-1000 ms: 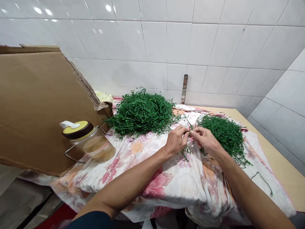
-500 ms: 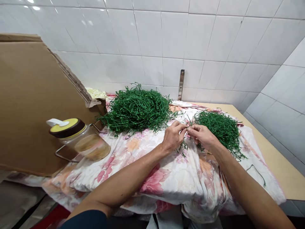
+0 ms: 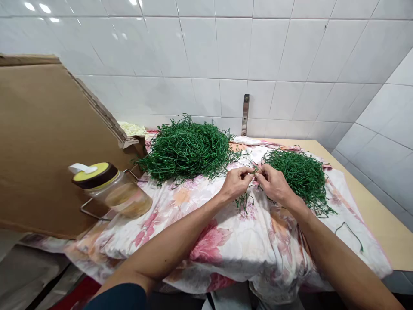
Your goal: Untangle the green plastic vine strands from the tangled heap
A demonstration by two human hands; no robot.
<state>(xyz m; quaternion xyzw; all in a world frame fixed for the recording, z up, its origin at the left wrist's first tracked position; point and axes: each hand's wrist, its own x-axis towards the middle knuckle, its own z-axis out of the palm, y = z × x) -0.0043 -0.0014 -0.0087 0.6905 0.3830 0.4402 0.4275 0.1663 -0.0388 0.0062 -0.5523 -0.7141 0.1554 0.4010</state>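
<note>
My left hand point(image 3: 236, 182) and my right hand point(image 3: 274, 183) meet over the cloth, fingertips pinched together on thin green stems point(image 3: 254, 169). Only short ends of these stems show between the fingers. Below my left hand a few small-tipped green stems point(image 3: 244, 201) hang or lie against the cloth; which, I cannot tell. A large tangled pile of green stems point(image 3: 190, 150) rises behind and left of my hands. Just beyond my right hand lies a smaller pile of green stems point(image 3: 298, 176).
A flowered cloth point(image 3: 206, 241) covers most of the table point(image 3: 380, 228). On the left, a jar point(image 3: 129, 196) with a yellow-and-brown lid leans beside a tall cardboard box point(image 3: 48, 150). One loose stem point(image 3: 351, 232) lies at right. Pale shreds point(image 3: 133, 128) sit behind the box; a tiled wall point(image 3: 200, 51) closes the back.
Both hands stay together at nearly the same spot, with their fingers shifted slightly on the stems. The view has moved a little; the piles look the same.
</note>
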